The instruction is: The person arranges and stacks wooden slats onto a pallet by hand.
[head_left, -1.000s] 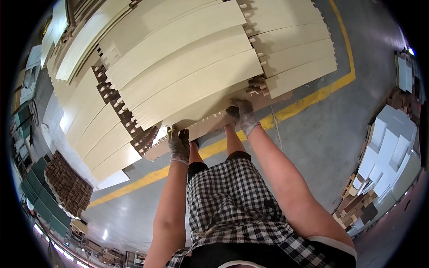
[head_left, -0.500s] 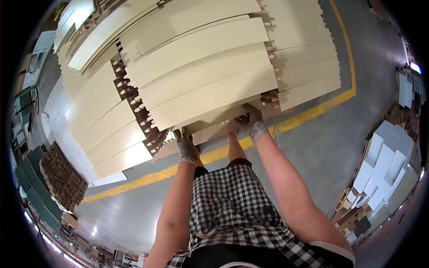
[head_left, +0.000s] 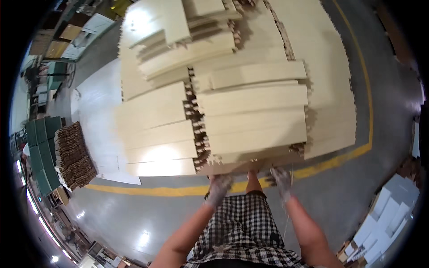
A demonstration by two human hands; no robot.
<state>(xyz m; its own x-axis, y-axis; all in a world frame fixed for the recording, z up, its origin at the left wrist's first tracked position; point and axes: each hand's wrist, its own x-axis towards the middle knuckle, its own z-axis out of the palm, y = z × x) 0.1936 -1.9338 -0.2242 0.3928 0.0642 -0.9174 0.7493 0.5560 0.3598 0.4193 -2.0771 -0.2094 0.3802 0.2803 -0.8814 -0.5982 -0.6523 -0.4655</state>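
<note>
Both my hands wear greyish, stained gloves and hang just in front of the near edge of a big stack of cream boards (head_left: 257, 120) with toothed, dovetail-like ends. My left hand (head_left: 220, 186), a little blurred, is empty with its fingers loosely apart, below the stack's near left corner. To the right, my right hand (head_left: 280, 179) also holds nothing, its fingers spread. Close to it hangs a thin pale string (head_left: 286, 214). Under the nearest boards a brown cardboard-like sheet (head_left: 246, 167) shows. Another row of cream boards (head_left: 156, 138) lies just left of the centre stack.
More boards (head_left: 187, 53) are piled unevenly at the far side. A white sheet (head_left: 105, 120) lies on the floor at left, beside a brown toothed stack (head_left: 75, 154) and green stacked pieces (head_left: 44, 156). A yellow floor line (head_left: 330, 165) runs around the stack. White panels (head_left: 386, 219) stand at right.
My hands have come away from the near edge of the boards and drawn back toward my body. The view has shifted, so more of the far pile shows.
</note>
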